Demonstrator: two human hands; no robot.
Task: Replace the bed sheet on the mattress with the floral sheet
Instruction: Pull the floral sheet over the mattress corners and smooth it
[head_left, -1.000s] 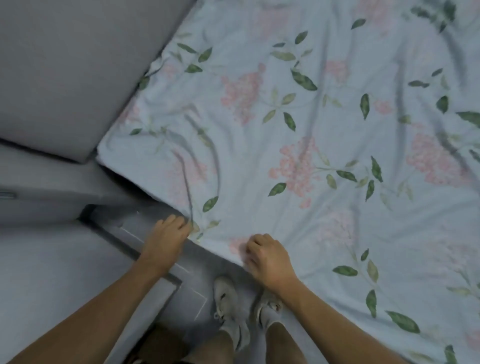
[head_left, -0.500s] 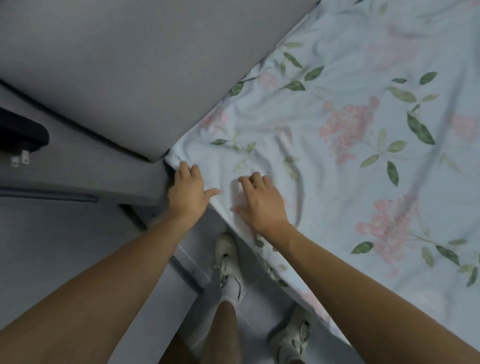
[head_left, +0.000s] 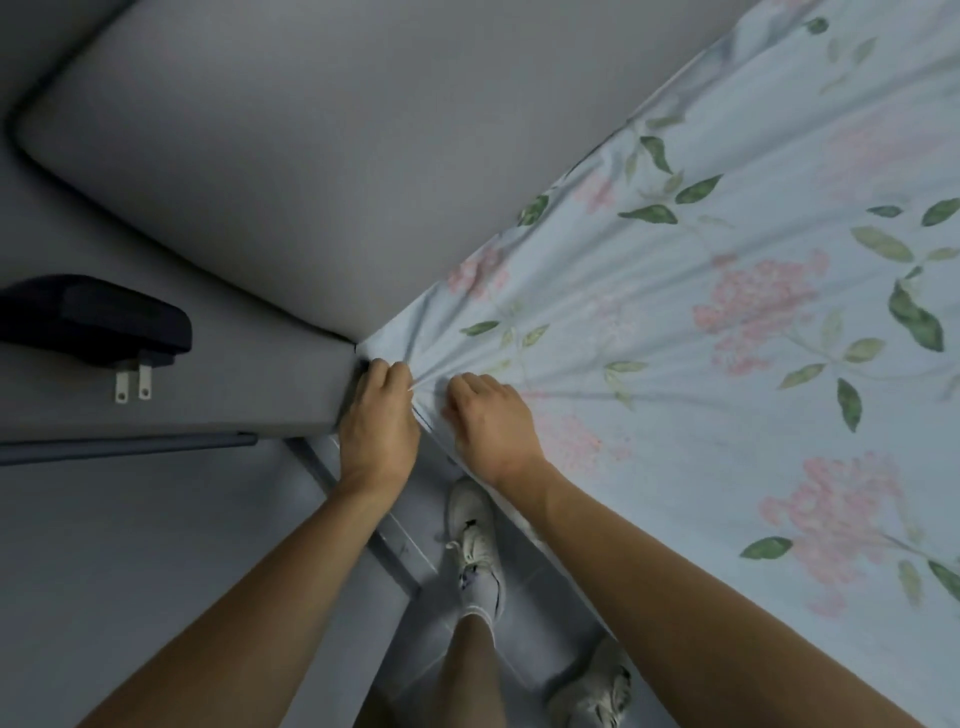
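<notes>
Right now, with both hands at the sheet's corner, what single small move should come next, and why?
Probably pull the corner leftward over the bare mattress. Both the left hand and right hand grip the floral sheet at its edge, creases fan out from their grip, and grey mattress remains uncovered beyond.

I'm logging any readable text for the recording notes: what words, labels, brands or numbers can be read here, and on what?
None can be read.
The floral sheet bears only flowers and leaves.
The black plug adapter shows no legible label.
The white shoes show no readable brand.
</notes>
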